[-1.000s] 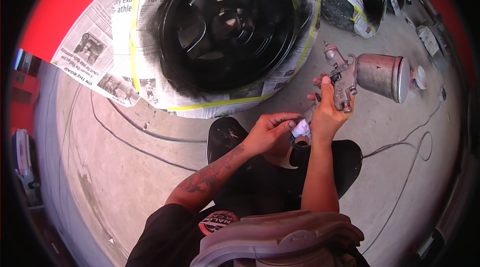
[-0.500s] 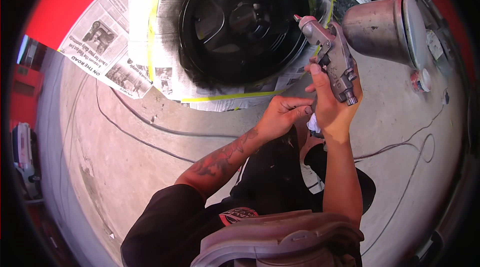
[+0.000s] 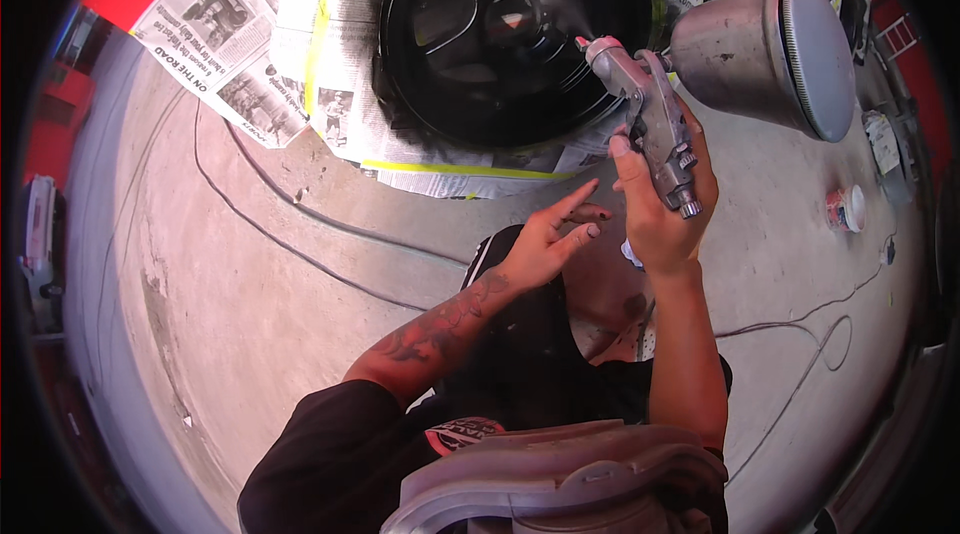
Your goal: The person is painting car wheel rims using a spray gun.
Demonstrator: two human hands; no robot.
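Note:
My right hand [image 3: 662,219] is wrapped round the grip of a metal spray gun [image 3: 645,99]. The gun's nozzle faces a glossy black wheel [image 3: 450,84], and a faint mist hangs between them. On the gun sits a large grey paint cup [image 3: 740,54] with a pale, ribbed lid, tilted to the right. My left hand [image 3: 550,242] is just left of my right wrist, fingers apart and holding nothing; its fingertips look dark with paint. Something white [image 3: 630,252] shows partly behind my right hand; I cannot make out what it is.
Newspaper [image 3: 225,54] held with yellow tape surrounds the wheel. Dark hoses [image 3: 300,252] run across the concrete floor [image 3: 230,334] at left, and a thin cable [image 3: 790,324] loops at right. A small white-and-red tub [image 3: 848,209] stands at far right. A dusty mask [image 3: 560,479] fills the lower edge.
My left hand has drawn away from beside my right hand and its fingers have spread. Mist now leaves the spray gun's nozzle. The view has shifted slightly.

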